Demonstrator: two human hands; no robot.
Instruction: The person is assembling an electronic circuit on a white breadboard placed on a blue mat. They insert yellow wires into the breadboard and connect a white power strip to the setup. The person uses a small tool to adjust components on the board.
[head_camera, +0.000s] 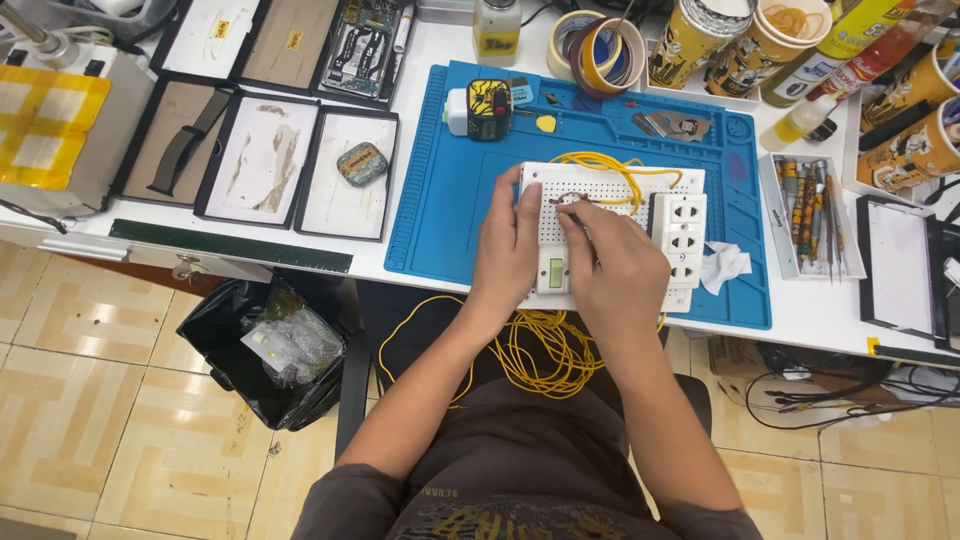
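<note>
Left hand (508, 250) grips the white board (612, 190) — right hand (612, 265) pinches pliers (572, 199).

A white table (420, 262) carries a blue work mat (450, 200). Left of the mat lie several flat black-framed trays (258, 155), one with a small grey stone-like object (361, 164). A dark green ruler (230, 246) lies left of the mat, along the table front edge. Behind the mat stand a small bottle (496, 28) and tape rolls (596, 44). Right of the mat are printed paper cups (740, 38) and a tray of tools (812, 212).
</note>
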